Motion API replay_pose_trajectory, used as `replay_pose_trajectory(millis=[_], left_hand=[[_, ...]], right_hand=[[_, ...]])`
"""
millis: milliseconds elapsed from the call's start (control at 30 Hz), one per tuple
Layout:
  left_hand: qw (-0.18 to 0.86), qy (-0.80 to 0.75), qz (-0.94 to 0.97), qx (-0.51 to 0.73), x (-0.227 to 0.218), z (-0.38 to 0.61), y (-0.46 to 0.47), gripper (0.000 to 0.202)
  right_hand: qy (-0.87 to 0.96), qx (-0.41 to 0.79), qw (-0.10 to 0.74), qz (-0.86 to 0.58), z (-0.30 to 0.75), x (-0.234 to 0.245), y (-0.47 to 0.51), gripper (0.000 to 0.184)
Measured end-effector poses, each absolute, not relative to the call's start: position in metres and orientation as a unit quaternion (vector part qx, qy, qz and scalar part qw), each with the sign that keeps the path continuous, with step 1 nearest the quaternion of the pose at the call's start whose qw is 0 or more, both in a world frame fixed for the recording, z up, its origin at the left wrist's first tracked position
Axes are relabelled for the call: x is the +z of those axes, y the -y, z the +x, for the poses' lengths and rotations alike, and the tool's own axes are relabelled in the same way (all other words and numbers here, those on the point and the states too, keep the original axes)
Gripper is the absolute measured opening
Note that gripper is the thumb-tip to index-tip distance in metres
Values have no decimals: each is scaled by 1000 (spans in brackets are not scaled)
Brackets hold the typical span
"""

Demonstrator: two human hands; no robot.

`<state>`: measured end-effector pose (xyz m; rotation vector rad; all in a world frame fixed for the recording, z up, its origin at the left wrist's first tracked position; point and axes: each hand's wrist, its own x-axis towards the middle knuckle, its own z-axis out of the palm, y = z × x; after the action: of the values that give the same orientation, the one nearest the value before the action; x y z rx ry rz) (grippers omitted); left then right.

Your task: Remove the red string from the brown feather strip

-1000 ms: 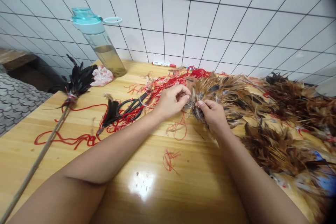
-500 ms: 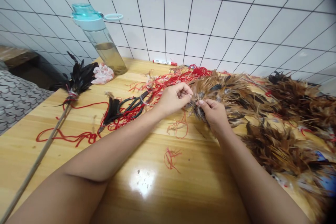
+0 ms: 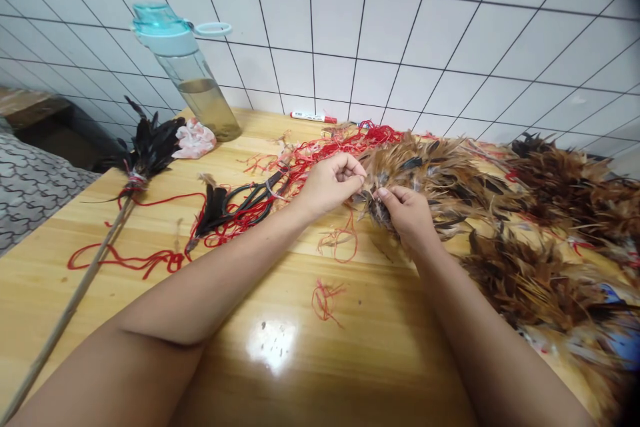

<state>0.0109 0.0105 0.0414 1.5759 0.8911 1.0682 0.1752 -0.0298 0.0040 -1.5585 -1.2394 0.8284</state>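
At the near edge of a pile of brown feathers point(image 3: 450, 177), both hands are close together with their fingers pinched. My left hand point(image 3: 334, 181) has thumb and forefinger pressed together beside the quill ends; whatever is between them is too small to make out. A short way to its right, my right hand point(image 3: 409, 213) pinches feathers by their pale quill ends. Left of the hands lie black-handled scissors point(image 3: 250, 203) on a tangle of red yarn point(image 3: 345, 143). A few black feathers point(image 3: 215, 210) rest against the scissor handles.
A wooden stick point(image 3: 95, 267) with black feathers point(image 3: 150, 147) tied at its top lies at the left. Behind it stand a water bottle point(image 3: 200, 93) and crumpled plastic point(image 3: 195, 139). A red marker point(image 3: 313, 117) lies by the tiled wall. More feather bunches point(image 3: 535, 273) cover the right side.
Both hands stay at the quill ends, with only slight finger movement. The whole view has shifted a little.
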Motion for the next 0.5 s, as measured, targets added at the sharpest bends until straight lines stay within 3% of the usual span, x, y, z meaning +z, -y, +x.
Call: replay_pose_trajectory(millis=[500], left_hand=[[488,-365,640,468,32,22,-2,7]], right_hand=[[517,419,461,-587,166,8,33,36]])
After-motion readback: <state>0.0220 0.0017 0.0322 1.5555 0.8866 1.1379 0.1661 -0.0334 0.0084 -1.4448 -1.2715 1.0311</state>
